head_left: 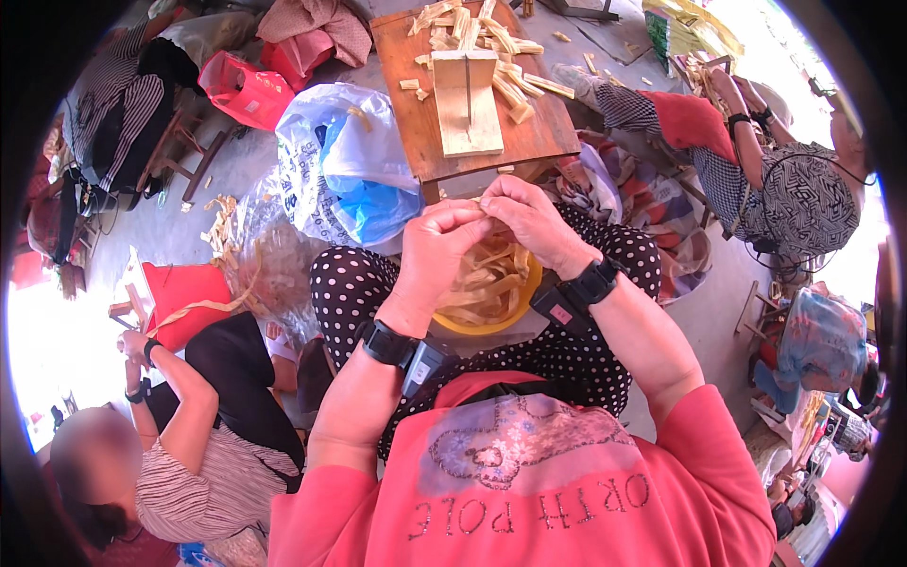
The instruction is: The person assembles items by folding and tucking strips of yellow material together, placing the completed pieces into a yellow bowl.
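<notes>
Centre of the frame: left hand (436,238) and right hand (527,223) brought together, fingertips meeting in a narrow pinch. What they grip is mostly covered by the fingers; probably a pale strip, but cannot tell for certain.

Loose pale strips (489,282) lie curled in a yellow basin (537,286) just below, between the knees. Upper centre: wooden surface (406,104) bearing a slotted wooden stand (487,134) and folded pale bundles (519,111) around it.

On handling, my judgement: fine fingertip work. Pinch close to the working point with both thumbs, pressure light and even; the strips look thin, likely to split or slip if tugged hard. Working over the basin seems sound, as a dropped piece should land among the others. Keep the wrists' black devices (385,342) clear of the strips.
</notes>
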Motion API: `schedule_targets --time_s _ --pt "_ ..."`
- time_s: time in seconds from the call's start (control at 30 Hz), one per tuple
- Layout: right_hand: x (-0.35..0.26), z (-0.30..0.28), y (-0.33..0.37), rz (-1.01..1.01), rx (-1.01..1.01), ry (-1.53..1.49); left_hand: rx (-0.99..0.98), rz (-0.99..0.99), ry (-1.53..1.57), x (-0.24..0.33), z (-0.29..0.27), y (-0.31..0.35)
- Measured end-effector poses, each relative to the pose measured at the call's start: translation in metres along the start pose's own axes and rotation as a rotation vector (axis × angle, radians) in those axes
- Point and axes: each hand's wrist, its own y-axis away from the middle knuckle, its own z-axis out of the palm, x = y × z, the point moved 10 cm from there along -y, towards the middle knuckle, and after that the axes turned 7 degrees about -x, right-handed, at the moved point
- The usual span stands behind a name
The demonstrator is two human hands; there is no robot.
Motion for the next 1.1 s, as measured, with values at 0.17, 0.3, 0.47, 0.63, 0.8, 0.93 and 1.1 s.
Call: schedule_targets --time_s 0.17,0.3,0.47,0.63,0.8,0.93,1.1 --pt "-0.015 0.007 -0.006 -0.089 0.016 0.094 0.050 -0.148 0.841 -0.032 0.001 0.000" --pt "-0.022 0.018 -0.006 -0.074 0.007 -0.005 0.096 -0.122 0.846 -0.035 -0.008 -0.010" --pt "-0.029 0.005 0.001 0.165 0.032 -0.216 0.243 -0.143 0.825 -0.030 -0.027 -0.006" --pt "-0.060 0.000 0.015 -0.014 -0.164 0.357 0.184 0.102 0.806 -0.029 -0.068 0.012" --pt "-0.107 0.003 0.037 -0.206 -0.022 0.598 -0.028 -0.112 0.344 0.027 -0.083 0.006" --pt "-0.127 0.013 0.045 -0.282 0.004 0.656 -0.269 -0.200 0.047 0.025 -0.070 -0.001" --pt "-0.123 0.017 0.043 -0.280 -0.059 0.738 -0.237 -0.238 0.068 0.012 -0.055 -0.005"
